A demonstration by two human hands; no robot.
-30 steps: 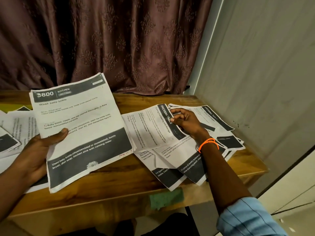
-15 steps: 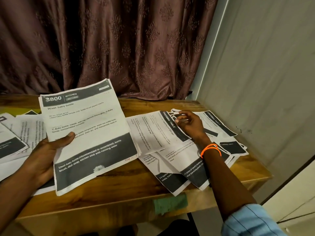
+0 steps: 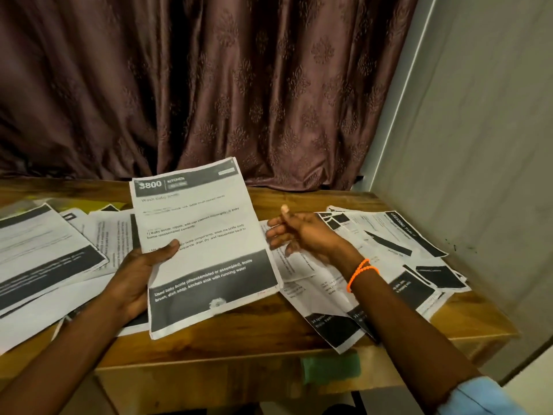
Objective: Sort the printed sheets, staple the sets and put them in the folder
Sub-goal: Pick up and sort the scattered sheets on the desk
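Left hand (image 3: 136,274) grips kitchen sheet (image 3: 200,244); right hand (image 3: 302,235) beside it.

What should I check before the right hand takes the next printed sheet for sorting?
1. Left hand grips the white printed "Wash baby bottle" kitchen sheet, thumb on its face: ok.
2. Right hand holds nothing, fingers relaxed above the spread: ok.
3. Loose white "Dressing Table" sheets lie fanned and overlapping on the right of the brown wooden table; single sheet hard to isolate: not ok.
4. Some sheets overhang the table's front edge: not ok.
5. Left pile of printed sheets rests on the table, within reach: ok.
6. Stapler and folder in view: cannot tell.
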